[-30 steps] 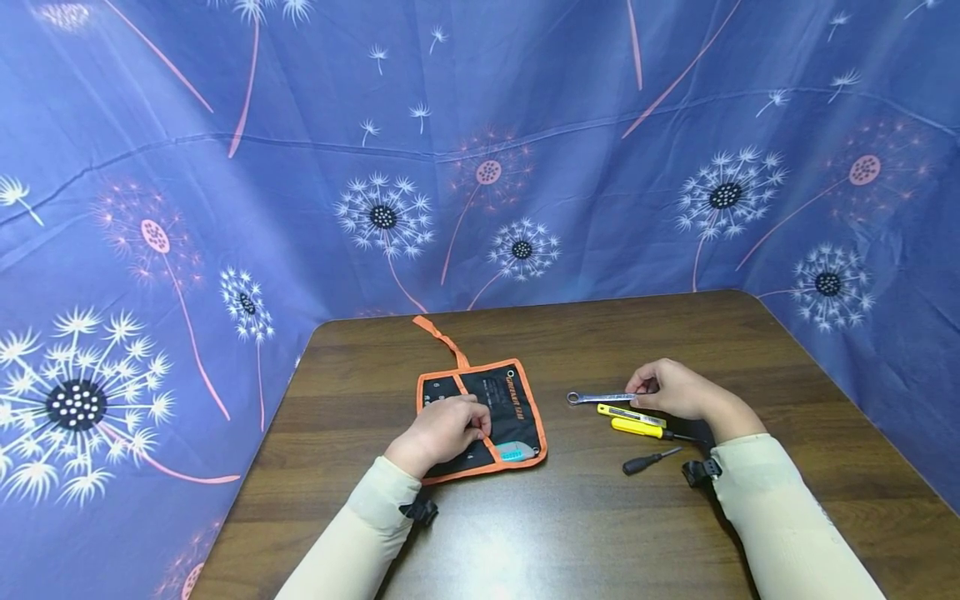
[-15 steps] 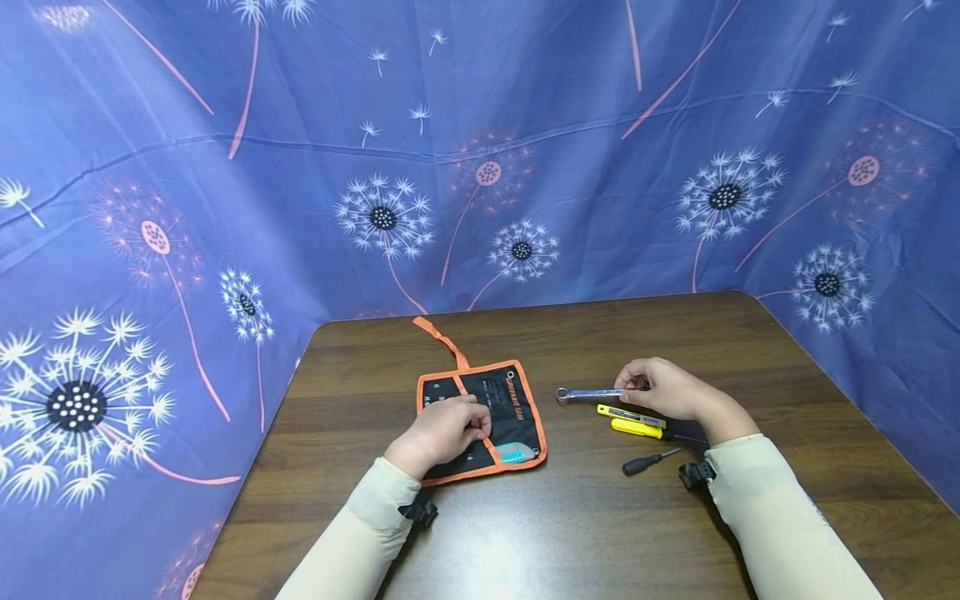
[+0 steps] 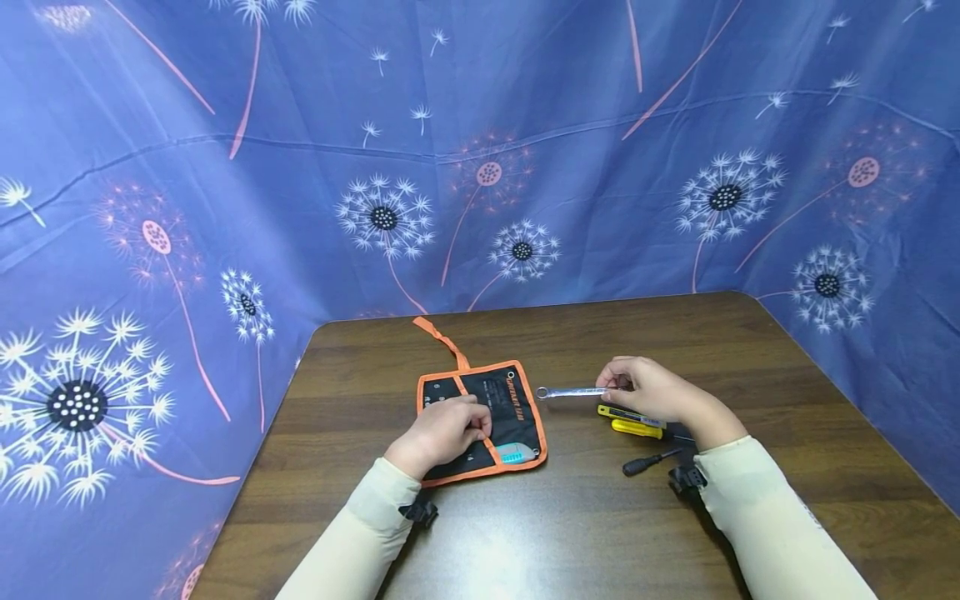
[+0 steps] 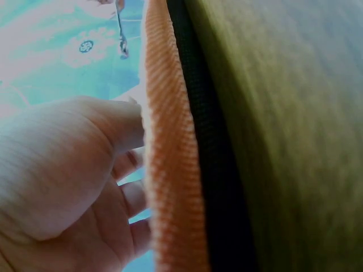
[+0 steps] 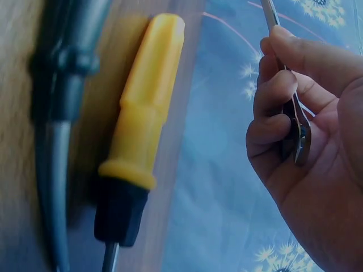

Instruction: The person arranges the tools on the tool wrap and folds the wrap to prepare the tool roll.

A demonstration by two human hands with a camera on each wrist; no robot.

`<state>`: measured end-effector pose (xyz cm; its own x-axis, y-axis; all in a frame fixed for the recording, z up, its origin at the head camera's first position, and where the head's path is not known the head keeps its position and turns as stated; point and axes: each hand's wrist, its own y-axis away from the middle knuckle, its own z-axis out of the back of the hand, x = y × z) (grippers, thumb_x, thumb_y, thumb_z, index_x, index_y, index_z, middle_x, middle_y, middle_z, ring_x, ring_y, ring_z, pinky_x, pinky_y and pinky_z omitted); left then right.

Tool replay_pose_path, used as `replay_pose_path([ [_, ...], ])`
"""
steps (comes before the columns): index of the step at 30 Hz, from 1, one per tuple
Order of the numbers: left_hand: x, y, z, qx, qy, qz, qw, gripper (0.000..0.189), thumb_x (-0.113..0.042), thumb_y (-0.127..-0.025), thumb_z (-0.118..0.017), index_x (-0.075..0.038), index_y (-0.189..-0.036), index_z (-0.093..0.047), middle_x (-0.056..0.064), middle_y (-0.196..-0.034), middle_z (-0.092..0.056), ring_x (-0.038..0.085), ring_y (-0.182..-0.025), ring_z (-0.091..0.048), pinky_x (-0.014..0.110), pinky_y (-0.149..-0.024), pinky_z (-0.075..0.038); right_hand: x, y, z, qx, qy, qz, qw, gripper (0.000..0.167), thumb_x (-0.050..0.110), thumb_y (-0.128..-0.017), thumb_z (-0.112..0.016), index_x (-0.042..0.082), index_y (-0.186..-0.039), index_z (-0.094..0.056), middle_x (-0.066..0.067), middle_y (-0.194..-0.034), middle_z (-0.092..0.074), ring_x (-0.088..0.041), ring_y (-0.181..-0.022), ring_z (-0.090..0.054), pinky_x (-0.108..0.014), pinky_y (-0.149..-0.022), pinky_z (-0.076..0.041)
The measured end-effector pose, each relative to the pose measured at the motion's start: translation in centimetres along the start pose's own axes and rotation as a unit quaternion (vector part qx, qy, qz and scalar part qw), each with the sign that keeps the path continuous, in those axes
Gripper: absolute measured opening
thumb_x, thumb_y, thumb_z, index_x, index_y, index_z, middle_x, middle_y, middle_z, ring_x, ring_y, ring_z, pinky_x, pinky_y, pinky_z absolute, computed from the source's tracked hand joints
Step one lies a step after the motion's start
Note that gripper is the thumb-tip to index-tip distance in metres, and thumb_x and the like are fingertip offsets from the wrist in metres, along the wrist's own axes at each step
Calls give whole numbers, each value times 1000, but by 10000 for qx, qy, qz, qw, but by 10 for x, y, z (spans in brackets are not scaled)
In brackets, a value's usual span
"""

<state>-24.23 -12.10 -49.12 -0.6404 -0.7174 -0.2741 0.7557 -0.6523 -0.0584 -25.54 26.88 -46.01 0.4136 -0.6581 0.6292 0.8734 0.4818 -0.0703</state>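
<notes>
A black tool pouch (image 3: 517, 400) with orange trim lies flat on the table. My left hand (image 3: 446, 429) rests over it and pinches the orange edge of its pocket, seen close as an orange band (image 4: 170, 141) in the left wrist view. A grey and teal folding knife (image 3: 516, 452) sits partly inside the pouch's lower right corner. My right hand (image 3: 654, 392) grips a silver combination wrench (image 3: 570, 392) by one end, its ring end pointing left toward the pouch. Curled fingers wrap the wrench's open end (image 5: 300, 139) in the right wrist view.
Under and beside my right hand lie a flat yellow tool (image 3: 630, 416), a yellow-handled screwdriver (image 3: 636, 428) and a small black screwdriver (image 3: 648, 462). An orange strap (image 3: 442, 337) extends from the pouch's far edge. A blue dandelion-print cloth (image 3: 600, 208) hangs behind the wooden table (image 3: 562, 533).
My right hand has moved left with the wrench, bringing its ring end close to the pouch's right edge. The left hand and the pouch have stayed in place.
</notes>
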Motion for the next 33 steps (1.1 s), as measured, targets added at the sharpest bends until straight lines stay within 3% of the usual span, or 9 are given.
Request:
replay_pose_path([
  [10, -1, -1, 1, -59, -8, -46, 10000, 17, -17, -98, -77, -29, -89, -68, -13, -87, -53, 5, -76, -52, 28, -67, -46, 6, -7, -10, 45, -74, 94, 9999, 7, 9, -97, -75, 11, -103, -73, 5, -94, -63, -16, -85, -59, -30, -73, -51],
  [33, 1, -2, 0, -103, 61, 11, 9999, 16, -20, -99, -76, -32, -90, -68, -16, -88, -52, 4, -78, -53, 28, -68, -47, 21, -28, -25, 260, -139, 172, 9994, 9, 11, -96, -77, 18, -99, -72, 6, -90, -63, -16, -80, -57, -31, -69, -50],
])
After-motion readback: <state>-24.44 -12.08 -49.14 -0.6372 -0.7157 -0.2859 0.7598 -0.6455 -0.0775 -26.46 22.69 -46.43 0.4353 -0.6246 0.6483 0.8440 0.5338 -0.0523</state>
